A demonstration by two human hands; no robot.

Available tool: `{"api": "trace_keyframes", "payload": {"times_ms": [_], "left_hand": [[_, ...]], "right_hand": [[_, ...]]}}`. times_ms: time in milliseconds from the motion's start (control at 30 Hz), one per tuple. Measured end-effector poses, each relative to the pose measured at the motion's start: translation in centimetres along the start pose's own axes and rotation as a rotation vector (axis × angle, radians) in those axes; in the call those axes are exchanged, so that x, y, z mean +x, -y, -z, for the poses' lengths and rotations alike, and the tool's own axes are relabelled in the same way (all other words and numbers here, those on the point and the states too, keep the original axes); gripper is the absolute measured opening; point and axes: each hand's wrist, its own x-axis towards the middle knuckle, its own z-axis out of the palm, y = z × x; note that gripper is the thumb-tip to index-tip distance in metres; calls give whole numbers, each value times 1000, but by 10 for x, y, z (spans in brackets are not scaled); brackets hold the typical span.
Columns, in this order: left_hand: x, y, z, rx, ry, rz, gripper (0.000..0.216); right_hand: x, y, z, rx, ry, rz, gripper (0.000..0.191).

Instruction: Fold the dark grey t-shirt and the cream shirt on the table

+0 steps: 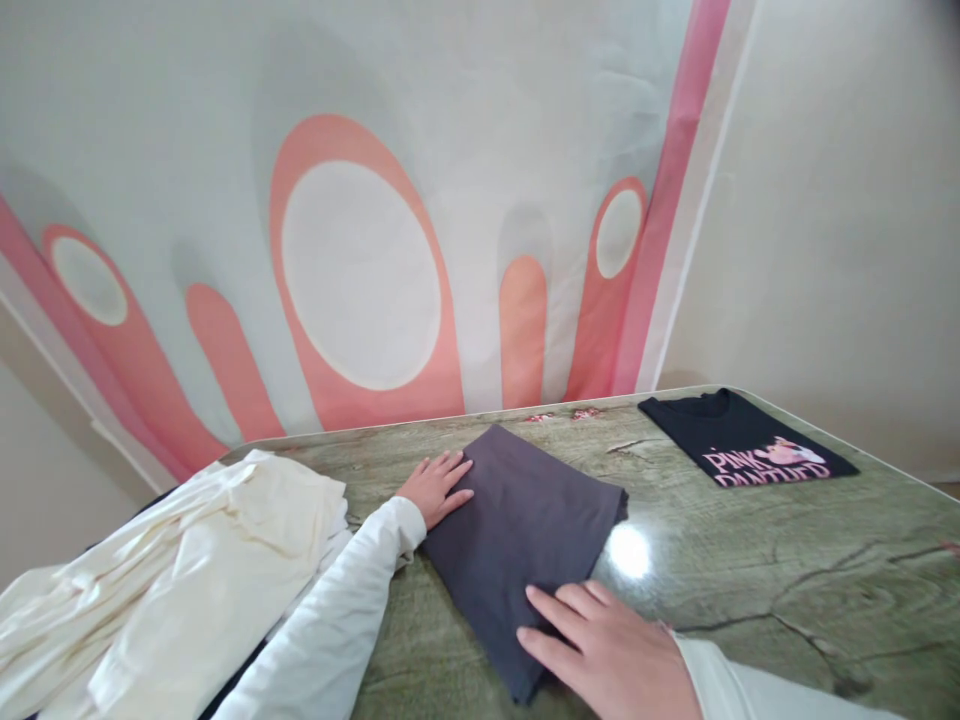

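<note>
A dark grey folded garment [517, 520] lies flat on the table in front of me, set at a slant. My left hand [436, 487] rests on its left edge, fingers spread and pointing right across the cloth. Near its lower right side, my right hand [600, 645] lies with its fingers stretched out and the fingertips on the fabric. Neither hand grips anything. The garment's exact kind cannot be told from its folded shape.
A loose heap of cream-coloured clothes [202, 560] covers the table's left side, with dark cloth under it. At the far right lies a folded black T-shirt [750, 440] with pink lettering. The wood-patterned table [750, 560] meets a printed backdrop [480, 200] behind.
</note>
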Motion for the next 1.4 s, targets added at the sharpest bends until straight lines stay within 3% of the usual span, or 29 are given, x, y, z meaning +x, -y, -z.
{"api": "trace_keyframes", "payload": {"times_ms": [100, 200, 333, 467, 600, 733, 1100, 1300, 1400], "left_hand": [[6, 10, 12, 121, -16, 137, 57], [10, 2, 33, 175, -16, 204, 63], [29, -41, 45, 5, -45, 32, 58], [52, -85, 19, -65, 2, -79, 58], [58, -103, -10, -67, -42, -158, 59], [54, -104, -23, -45, -101, -178, 58], [52, -106, -19, -42, -92, -189, 58], [53, -105, -22, -44, -99, -186, 58], [54, -105, -24, -42, -97, -184, 58]], "right_hand": [[8, -21, 30, 217, -49, 47, 53], [15, -72, 55, 242, -258, -151, 41], [11, -146, 59, 206, -411, -327, 33], [-2, -181, 45, 316, -355, -251, 31], [-10, -185, 38, 423, -322, -150, 37], [-14, -181, 38, 404, -338, -118, 38], [-17, -171, 41, 269, -409, -134, 15], [-20, -171, 42, 262, -294, -131, 15], [-20, -164, 48, 254, -332, -117, 13]]}}
